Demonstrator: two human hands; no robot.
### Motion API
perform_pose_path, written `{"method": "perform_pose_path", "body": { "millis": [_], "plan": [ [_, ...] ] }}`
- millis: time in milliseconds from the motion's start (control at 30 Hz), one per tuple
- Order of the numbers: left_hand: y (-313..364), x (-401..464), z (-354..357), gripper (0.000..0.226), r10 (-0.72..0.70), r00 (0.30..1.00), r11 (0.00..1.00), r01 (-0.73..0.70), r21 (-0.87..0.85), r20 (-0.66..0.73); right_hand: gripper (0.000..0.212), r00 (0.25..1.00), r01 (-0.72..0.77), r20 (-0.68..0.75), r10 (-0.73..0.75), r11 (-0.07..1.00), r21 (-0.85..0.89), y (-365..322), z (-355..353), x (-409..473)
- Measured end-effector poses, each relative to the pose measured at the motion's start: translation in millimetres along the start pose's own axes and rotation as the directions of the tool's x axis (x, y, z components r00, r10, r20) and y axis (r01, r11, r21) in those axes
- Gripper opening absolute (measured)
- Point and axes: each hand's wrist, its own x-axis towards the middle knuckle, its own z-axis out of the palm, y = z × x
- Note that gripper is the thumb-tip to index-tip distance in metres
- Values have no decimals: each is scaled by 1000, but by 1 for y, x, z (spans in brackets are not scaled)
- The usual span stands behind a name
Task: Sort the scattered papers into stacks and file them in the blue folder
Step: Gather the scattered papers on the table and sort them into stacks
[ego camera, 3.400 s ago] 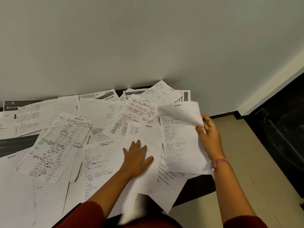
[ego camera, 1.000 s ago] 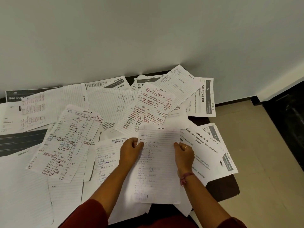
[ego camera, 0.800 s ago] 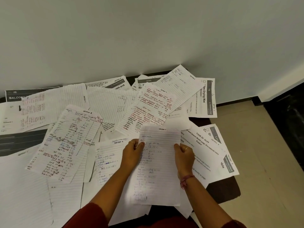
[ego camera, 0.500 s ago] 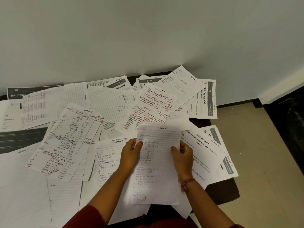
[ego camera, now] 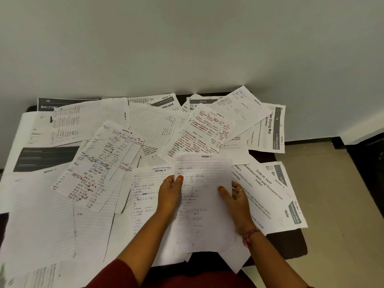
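Note:
A lined handwritten sheet headed "Section 3" (ego camera: pixel 202 206) is lifted in front of me. My left hand (ego camera: pixel 169 196) pinches its left edge, thumb on top. My right hand (ego camera: pixel 235 198) holds its right edge, thumb lying on the page. Under and around it, many loose papers cover a dark table (ego camera: pixel 286 244): a "Section 4" lined sheet (ego camera: pixel 145 196), a "Section 8" sheet with red and black writing (ego camera: pixel 99 165), a red-ink sheet (ego camera: pixel 199 136), and printed task sheets (ego camera: pixel 276 196) at the right. No blue folder is visible.
A pale wall (ego camera: pixel 187 48) rises right behind the table. Beige floor tiles (ego camera: pixel 342 204) lie to the right, with a dark object (ego camera: pixel 372 163) at the far right edge. Printed sheets with dark headers (ego camera: pixel 47 159) lie at the left.
A few seconds ago my left hand lay flat on the papers while my right lifted a sheet. Now both hold the Section 3 sheet, raised slightly over the last second.

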Motion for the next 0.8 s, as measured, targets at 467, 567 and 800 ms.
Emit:
{"method": "perform_pose_path", "body": {
  "millis": [467,567,800],
  "plan": [
    [-17,-12,-53,36,-38,998,993,33,110,49,23,997,18,71,-14,998,-62,12,34,-29],
    [-17,-10,-72,31,-14,998,991,6,134,60,22,997,4,80,2,998,-64,13,50,-35],
    [-14,-4,-124,26,43,999,984,-42,172,-1,24,985,33,170,-16,995,-96,14,100,-50]
  ]
}}
